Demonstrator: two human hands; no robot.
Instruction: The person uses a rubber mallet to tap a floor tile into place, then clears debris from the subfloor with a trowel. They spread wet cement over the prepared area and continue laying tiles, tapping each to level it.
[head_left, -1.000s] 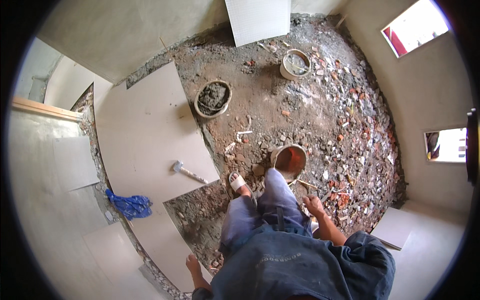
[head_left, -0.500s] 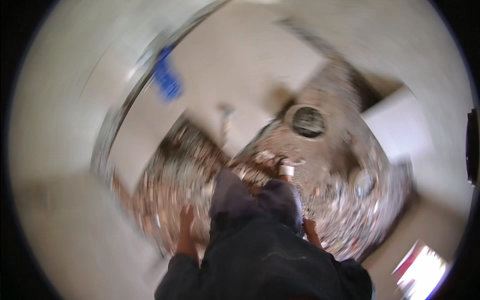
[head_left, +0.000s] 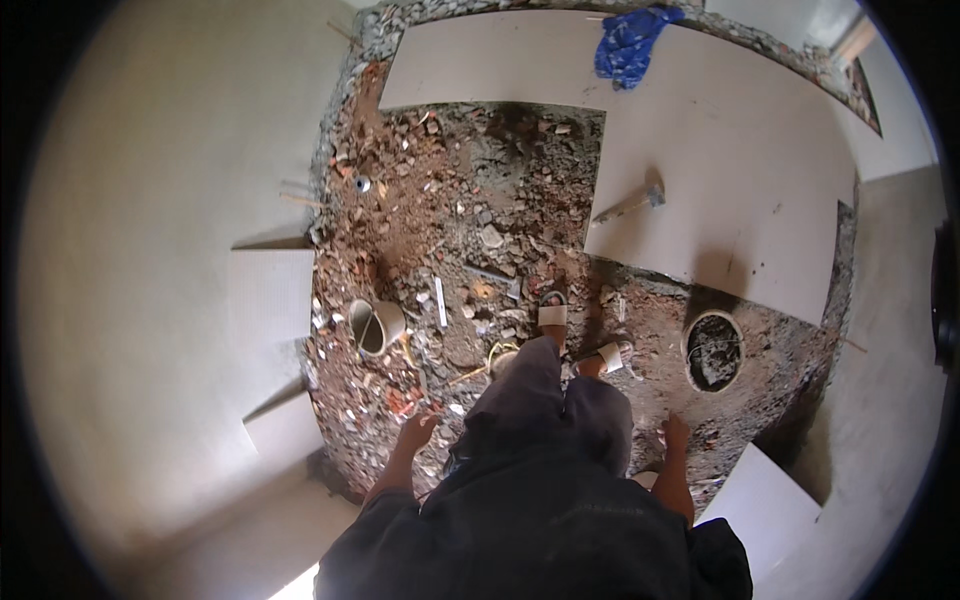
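My left hand (head_left: 419, 430) hangs beside my left thigh above the rubble. Its fingers are loosely extended, with nothing seen in them. By my right thigh, my right hand (head_left: 675, 432) hangs down with its fingers partly showing and apart, also without a visible object. Just ahead of my left hand stand a pale bucket (head_left: 392, 322) with a wire handle and, partly hidden by my leg, another bucket (head_left: 502, 360). Forward of my right hand is a round bucket (head_left: 714, 352) of grey mortar. Beyond my feet, a hammer (head_left: 640, 203) lies on the large beige tiles (head_left: 730, 130).
Broken rubble (head_left: 400, 230) covers the floor around my feet. A second hammer-like tool (head_left: 497, 278) and a white strip (head_left: 440, 302) lie on it. A blue cloth (head_left: 630, 50) is on the far tiles. Loose tiles (head_left: 270, 293) lean at the left wall, another tile (head_left: 765, 495) at right.
My view has turned left, so the tiles, blue cloth and mortar bucket now appear farther right. The blur is gone. Both hands still hang at my sides.
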